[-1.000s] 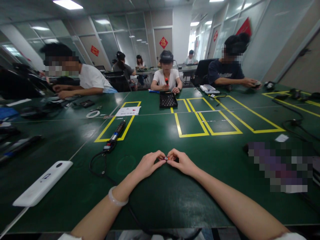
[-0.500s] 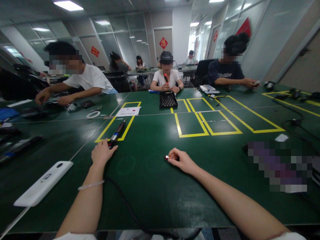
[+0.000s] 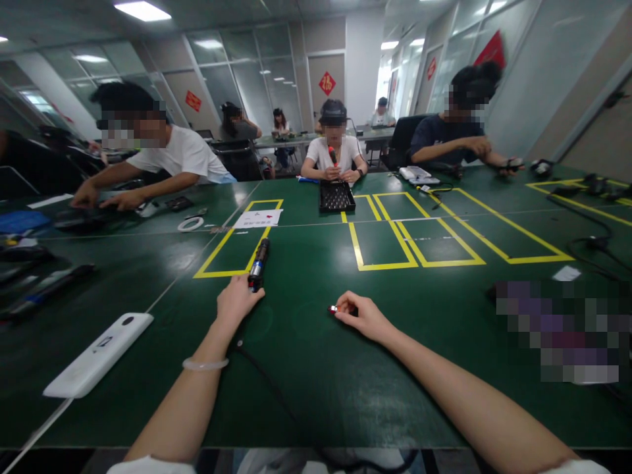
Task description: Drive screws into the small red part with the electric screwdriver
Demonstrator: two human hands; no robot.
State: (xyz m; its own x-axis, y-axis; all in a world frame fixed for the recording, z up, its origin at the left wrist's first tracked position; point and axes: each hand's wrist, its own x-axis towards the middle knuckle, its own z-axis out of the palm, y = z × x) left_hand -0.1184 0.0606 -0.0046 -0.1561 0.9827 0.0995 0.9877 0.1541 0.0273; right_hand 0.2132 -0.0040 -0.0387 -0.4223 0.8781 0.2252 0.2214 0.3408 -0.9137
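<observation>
My left hand grips the near end of a black electric screwdriver with a blue and silver band, which points away from me across the green table. Its black cable trails back under my forearm. My right hand rests on the table to the right, fingers pinched on a small red and silver part.
A white flat device lies near left. Yellow taped boxes mark the middle of the table, with a black tray and a white paper beyond. Several other people sit around the far and left sides. A blurred patch lies at right.
My left hand left the small part, reached left to the screwdriver, took hold of it and has pulled it toward the centre. My right hand stays pinched on the part.
</observation>
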